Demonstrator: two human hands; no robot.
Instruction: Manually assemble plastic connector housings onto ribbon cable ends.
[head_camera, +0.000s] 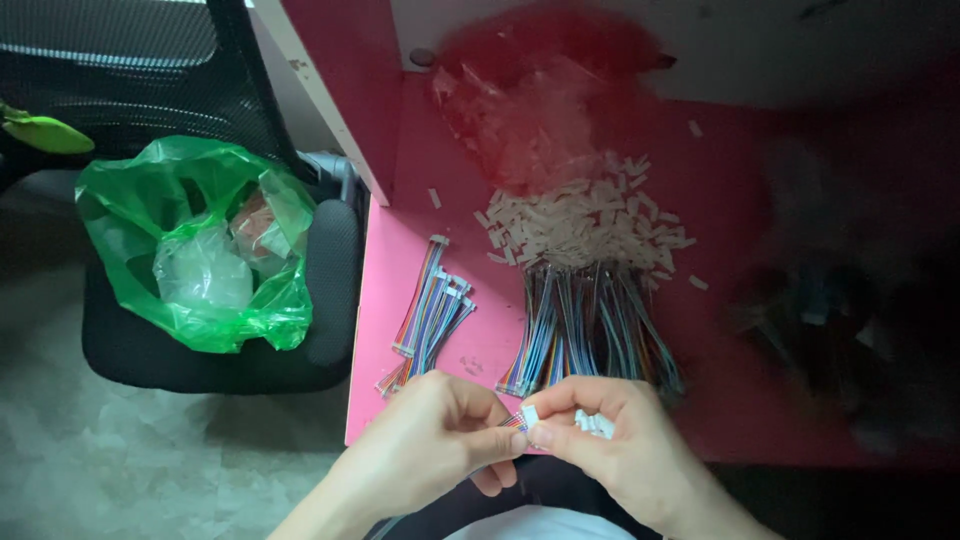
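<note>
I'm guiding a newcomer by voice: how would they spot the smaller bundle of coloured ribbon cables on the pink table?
Start at the pink table and find its left edge, next to the chair with the green plastic bag. The smaller bundle lies there, slanted, left of the large cable pile. Unlike that pile, it sits apart from the heap of white connectors, and several of its cables show white end plugs.

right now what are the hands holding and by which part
The left hand pinches a multicoloured ribbon cable near its end. The right hand pinches a small white connector at that cable end, with more white connectors in its fingers.
</note>
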